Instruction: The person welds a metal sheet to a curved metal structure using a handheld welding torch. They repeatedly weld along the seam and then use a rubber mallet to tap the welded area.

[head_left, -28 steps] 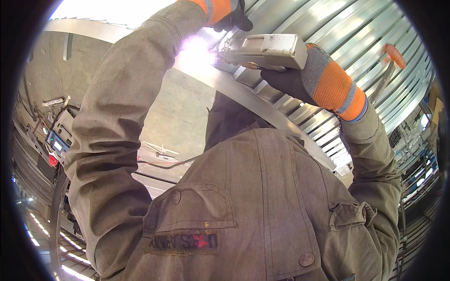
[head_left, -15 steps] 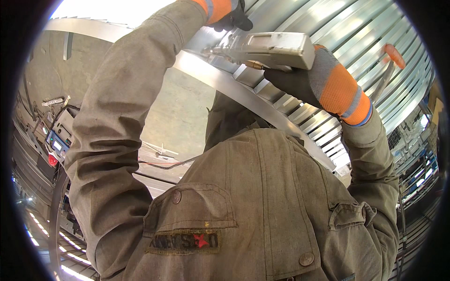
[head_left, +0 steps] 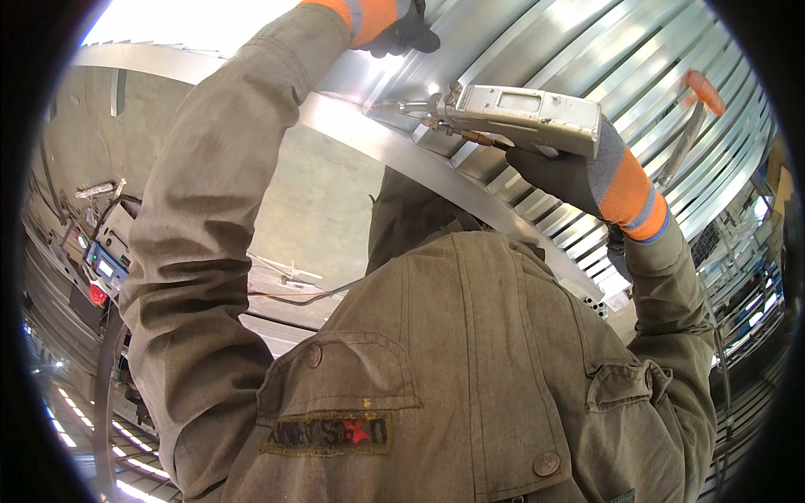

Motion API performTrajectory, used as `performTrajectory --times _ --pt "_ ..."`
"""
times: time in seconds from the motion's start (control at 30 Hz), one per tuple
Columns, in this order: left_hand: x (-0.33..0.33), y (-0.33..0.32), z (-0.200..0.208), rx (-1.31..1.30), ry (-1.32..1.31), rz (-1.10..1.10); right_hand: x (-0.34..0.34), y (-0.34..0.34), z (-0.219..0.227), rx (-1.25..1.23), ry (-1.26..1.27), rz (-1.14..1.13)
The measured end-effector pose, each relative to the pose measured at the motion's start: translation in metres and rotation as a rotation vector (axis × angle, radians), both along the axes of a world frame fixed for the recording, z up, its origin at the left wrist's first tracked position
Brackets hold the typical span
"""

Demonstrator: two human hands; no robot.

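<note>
My right hand point(head_left: 579, 178), in a grey and orange glove, is closed around the rear of a silver welding gun point(head_left: 524, 113). The gun's narrow nozzle points left to the corner where a slat meets the edge bar of a slatted metal panel point(head_left: 495, 50). A brass-coloured fitting runs along the gun's underside. Against the panel near the top edge, beyond the nozzle, rests my left hand point(head_left: 398, 32), gloved alike, its visible fingers apart and holding nothing I can see. Part of that hand is cut off by the picture's edge.
An orange-handled hammer point(head_left: 694, 117) lies on the slats at the right. The panel's flat edge bar point(head_left: 369, 134) crosses in front of me. Off to the left stands a machine with a small lit screen point(head_left: 105, 267). A cable point(head_left: 306, 295) runs low behind my body.
My right hand and the welding gun have shifted right and slightly toward me, and the nozzle now shows clearly. My left hand has slid a little left.
</note>
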State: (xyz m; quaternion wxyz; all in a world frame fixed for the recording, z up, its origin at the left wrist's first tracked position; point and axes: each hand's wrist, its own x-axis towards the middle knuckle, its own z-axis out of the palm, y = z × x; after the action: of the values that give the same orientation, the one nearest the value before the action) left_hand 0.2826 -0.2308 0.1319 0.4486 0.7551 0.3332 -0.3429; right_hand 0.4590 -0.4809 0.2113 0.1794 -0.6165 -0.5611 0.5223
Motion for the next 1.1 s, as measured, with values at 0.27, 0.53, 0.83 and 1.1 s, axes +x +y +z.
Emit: performTrajectory --times 0.27,0.53,0.83,1.1 --pt "-0.001 0.001 0.007 -0.033 -0.042 0.049 -0.001 -0.012 -0.011 -0.035 0.046 -0.015" --pt "0.000 -0.001 0.002 -0.045 0.003 0.119 0.002 -0.017 -0.018 -0.035 0.026 0.037" --pt "-0.002 0.000 0.004 -0.065 -0.045 0.137 0.000 -0.019 -0.017 -0.077 0.044 0.003" --pt "-0.006 0.003 0.004 -0.078 -0.065 0.124 0.002 -0.022 -0.024 -0.157 -0.008 0.114"
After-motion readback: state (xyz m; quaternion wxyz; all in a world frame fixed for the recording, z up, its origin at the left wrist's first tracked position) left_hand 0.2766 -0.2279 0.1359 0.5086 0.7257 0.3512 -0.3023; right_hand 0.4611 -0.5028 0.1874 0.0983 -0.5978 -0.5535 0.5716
